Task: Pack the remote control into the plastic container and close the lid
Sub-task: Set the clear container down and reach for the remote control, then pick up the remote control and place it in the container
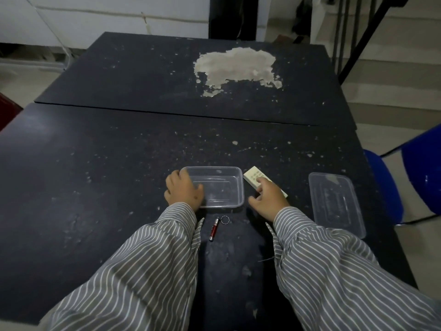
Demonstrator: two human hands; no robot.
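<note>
The left hand (183, 191) grips the empty plastic container's (222, 187) left rim, fingers curled. The right hand (268, 199), fingers spread, lies on the white remote control (253, 176) beside it, apparently ungripped; the lid (336, 201) lies right.

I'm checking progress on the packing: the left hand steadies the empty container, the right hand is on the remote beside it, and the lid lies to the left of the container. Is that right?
One detail is off: the lid lies to the right of the container, beyond the remote, as the head view shows. The rest holds: the left hand steadies the empty container and the right hand is on the remote.
</note>
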